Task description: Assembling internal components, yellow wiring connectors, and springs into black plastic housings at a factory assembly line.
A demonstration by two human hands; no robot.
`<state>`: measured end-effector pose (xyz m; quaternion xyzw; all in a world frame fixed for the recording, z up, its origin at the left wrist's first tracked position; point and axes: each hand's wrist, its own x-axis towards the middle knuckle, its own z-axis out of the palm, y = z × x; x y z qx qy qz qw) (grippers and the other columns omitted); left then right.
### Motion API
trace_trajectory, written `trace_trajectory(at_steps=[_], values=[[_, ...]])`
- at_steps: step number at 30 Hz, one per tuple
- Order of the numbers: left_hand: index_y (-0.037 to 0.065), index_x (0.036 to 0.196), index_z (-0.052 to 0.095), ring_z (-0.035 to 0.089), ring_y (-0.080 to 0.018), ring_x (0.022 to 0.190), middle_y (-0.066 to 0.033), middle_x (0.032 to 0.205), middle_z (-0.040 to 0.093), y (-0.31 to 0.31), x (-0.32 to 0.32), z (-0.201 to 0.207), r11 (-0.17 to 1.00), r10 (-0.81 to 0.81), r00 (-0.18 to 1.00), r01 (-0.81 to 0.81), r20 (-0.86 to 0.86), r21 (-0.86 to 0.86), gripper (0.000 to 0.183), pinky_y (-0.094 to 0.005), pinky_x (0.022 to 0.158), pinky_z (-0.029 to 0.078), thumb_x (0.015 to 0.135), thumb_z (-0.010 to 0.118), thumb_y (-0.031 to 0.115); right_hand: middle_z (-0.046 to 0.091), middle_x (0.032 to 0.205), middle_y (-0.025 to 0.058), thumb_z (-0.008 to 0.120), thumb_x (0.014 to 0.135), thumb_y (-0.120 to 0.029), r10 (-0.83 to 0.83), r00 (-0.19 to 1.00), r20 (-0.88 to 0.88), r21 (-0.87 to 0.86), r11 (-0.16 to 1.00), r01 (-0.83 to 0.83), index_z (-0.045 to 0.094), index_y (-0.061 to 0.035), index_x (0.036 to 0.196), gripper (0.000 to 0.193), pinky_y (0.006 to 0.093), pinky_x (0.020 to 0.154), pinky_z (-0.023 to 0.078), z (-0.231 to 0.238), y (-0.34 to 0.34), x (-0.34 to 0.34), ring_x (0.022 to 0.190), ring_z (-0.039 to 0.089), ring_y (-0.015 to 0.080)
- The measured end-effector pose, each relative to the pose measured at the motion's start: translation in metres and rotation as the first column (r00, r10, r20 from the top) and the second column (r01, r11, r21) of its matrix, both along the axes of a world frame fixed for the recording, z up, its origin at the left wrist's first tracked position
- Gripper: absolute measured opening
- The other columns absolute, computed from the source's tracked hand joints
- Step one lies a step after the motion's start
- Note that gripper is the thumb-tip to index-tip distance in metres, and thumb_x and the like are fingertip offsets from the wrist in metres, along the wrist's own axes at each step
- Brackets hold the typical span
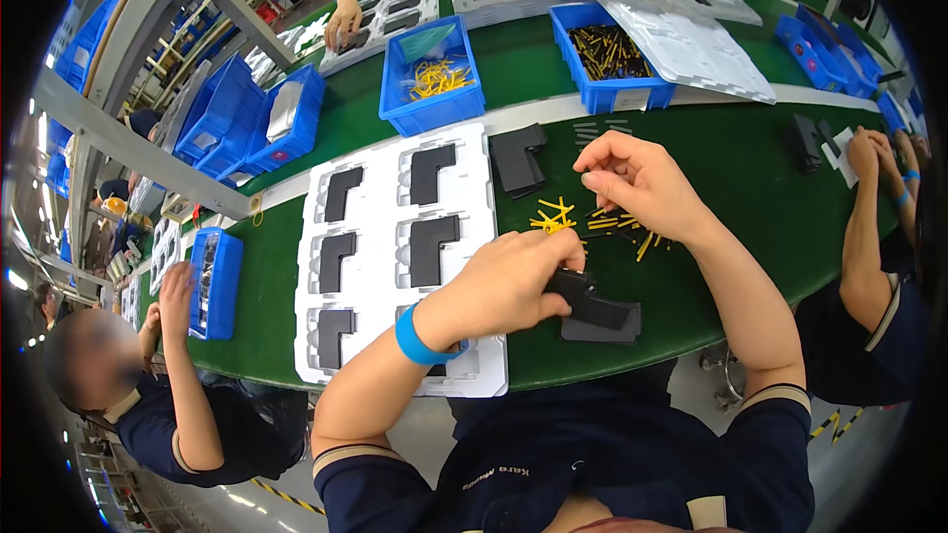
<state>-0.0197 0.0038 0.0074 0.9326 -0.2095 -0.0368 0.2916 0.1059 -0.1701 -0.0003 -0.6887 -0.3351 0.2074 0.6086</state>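
Just right of centre in the frame, the left hand [513,279] grips a black bent piece [594,307] over the green worktop [681,286]. Above it, the right hand [640,181] has its fingers curled narrowly together (whether they pinch anything, I cannot tell) near loose yellow strips [556,215]. Left of centre, a white tray [383,199] carries similar black pieces [429,250].

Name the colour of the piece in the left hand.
The piece in the left hand is black; the head view shows it best.
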Motion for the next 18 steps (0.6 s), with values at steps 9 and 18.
trace_trajectory(at_steps=[9,18], values=[[0.001,0.112,0.053,0.059,-0.0079,0.083,-0.0034,0.097,0.061,0.005,0.015,-0.009,0.548,0.208,0.869,-0.484,-0.45,-0.682,0.022,-0.0217,0.068,0.051,0.091,0.055,0.004,0.062,0.075,0.0031,0.064,0.085,-0.004,-0.046,0.982,-0.185,0.117,0.991,0.069,0.064,0.0017,0.096,0.012,0.0214,0.058,0.051,-0.003,0.003,-0.001,0.063,0.059,0.0073],[-0.002,0.103,0.057,0.063,-0.0133,0.071,-0.0133,0.085,0.07,-0.004,0.013,-0.021,0.664,0.457,0.875,-0.456,-0.161,-0.593,0.018,-0.0265,0.064,0.048,0.088,0.06,0.007,0.055,0.088,0.0036,0.06,0.086,0.0,-0.07,0.982,-0.174,0.07,0.994,0.084,0.064,0.0039,0.095,0.01,0.0227,0.062,0.054,-0.002,0.014,-0.019,0.067,0.06,0.0085]])
